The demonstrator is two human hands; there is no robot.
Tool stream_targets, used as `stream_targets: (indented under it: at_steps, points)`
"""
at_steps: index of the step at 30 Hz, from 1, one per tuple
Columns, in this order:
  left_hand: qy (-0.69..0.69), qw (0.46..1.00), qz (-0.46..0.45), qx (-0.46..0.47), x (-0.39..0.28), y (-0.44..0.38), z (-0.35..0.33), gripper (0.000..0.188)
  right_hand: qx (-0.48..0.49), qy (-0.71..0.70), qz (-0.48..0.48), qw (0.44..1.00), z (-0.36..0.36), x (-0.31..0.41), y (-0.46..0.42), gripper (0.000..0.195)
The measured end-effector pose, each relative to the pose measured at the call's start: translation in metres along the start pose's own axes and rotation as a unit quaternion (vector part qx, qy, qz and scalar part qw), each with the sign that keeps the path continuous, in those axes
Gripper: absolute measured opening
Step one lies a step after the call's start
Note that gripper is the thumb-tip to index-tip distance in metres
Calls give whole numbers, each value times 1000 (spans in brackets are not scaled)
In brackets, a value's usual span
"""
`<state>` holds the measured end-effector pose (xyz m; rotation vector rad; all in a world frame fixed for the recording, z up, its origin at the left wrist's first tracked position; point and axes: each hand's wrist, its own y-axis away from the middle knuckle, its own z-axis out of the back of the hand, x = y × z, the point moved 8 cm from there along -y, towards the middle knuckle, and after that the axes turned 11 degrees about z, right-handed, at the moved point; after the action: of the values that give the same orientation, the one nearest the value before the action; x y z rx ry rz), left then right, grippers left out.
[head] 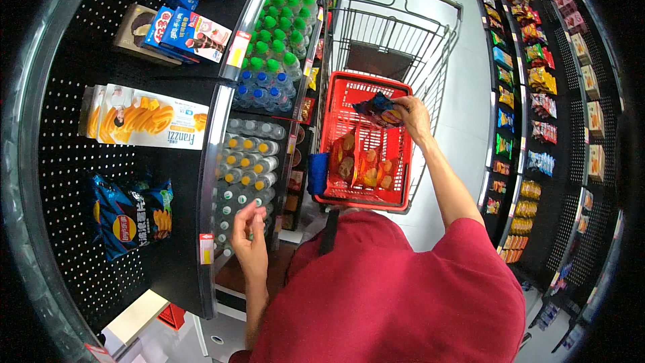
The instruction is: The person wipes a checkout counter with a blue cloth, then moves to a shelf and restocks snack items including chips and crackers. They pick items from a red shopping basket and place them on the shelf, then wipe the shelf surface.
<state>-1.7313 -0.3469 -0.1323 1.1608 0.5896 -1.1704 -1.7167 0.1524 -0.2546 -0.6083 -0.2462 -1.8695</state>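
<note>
My right hand [414, 118] grips the edge of a dark blue Lay's chip bag [380, 111] above the far half of a red plastic shopping basket [367, 202]. Inside that basket lie red snack bags [370, 161] with pictures of food on them. The basket rests at the near end of a wire shopping cart [403, 25]. My left hand [250, 242] is raised beside the shelf edge with its fingers loosely bent and nothing seen in it. Left of it, on the shelf, stands a blue Lay's chip bag [126, 217].
Left shelves [209, 181] carry Franzzi boxes [151, 116], blue biscuit boxes [194, 35] and bottles with green caps [277, 25] and yellow caps [252, 156]. A blue wrap [317, 174] sits at the basket's left side. Across the aisle floor [458, 96], racks hold snack packets [541, 80].
</note>
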Motion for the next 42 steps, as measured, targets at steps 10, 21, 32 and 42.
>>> stream_targets:
  at_steps: [10, 21, 32, 42]
  points:
    - [-32, 997, 70, -18, 19, 17, -6, 26, 58, 17, 37, 997, -137, -74, -13, 22]
    - [-44, 993, 95, -61, 18, 29, 1, 27, 65, 24, 70, 995, -231, -118, -30, 19]
    - [-85, 939, -58, -328, -12, 31, 132, 36, 29, -121, 57, 991, -179, -80, -27, 29]
    - [-10, 841, -155, -519, -42, 35, 279, 47, 101, -248, 2, 963, -126, 50, 45, 27]
